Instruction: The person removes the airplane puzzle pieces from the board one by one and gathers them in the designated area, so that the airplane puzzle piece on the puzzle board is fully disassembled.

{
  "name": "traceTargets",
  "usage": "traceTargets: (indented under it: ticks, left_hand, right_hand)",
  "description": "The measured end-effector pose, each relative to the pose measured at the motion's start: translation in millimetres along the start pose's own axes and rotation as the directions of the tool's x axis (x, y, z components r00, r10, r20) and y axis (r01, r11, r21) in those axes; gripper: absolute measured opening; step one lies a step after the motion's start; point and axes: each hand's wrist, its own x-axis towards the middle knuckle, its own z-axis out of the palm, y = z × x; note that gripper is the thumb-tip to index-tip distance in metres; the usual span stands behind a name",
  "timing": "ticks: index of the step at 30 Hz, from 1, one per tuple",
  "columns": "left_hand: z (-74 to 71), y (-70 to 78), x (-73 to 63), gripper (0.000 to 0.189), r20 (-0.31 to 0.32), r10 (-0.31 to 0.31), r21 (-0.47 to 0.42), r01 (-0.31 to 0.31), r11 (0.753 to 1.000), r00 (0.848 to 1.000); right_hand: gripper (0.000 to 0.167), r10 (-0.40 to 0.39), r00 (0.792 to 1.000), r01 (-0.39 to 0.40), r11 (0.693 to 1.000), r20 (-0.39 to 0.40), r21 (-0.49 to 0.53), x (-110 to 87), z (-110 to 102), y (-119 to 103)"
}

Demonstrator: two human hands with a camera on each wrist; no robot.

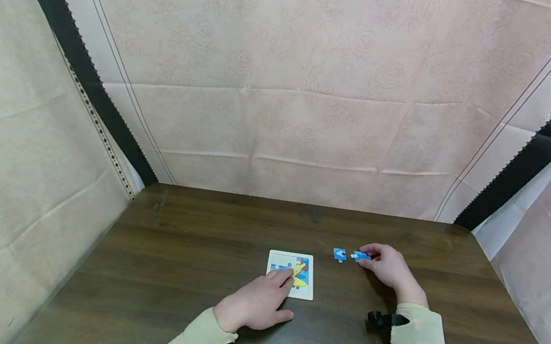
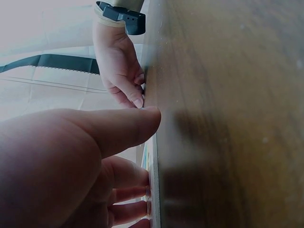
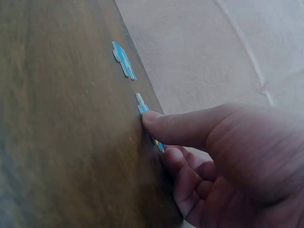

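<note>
A white-framed puzzle board with blue and yellow pieces lies on the brown table. My left hand rests on its lower left part, fingers extended over the picture and thumb out to the side. Farther right, my right hand pinches a blue puzzle piece between thumb and fingers. In the right wrist view, the thumb covers part of that puzzle piece, held close to the tabletop. Just left of it lies another blue puzzle piece, untouched. Part of the board's picture is hidden under my left hand.
The wooden table reaches back to a pale cloth wall. Cloth sides with black bands stand left and right. Each wrist wears a black strap device.
</note>
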Motion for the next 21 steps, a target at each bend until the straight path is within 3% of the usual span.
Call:
traceTargets:
  ticks: [21]
  left_hand:
    - [-1.7, -0.2, -1.2, 0.074, 0.004, 0.005, -0.007, -0.005, 1.0, 1.0]
  right_hand:
    - [0.031, -0.01, 1.0, 0.01, 1.0, 0.012, -0.011, 1.2, -0.1, 3.1]
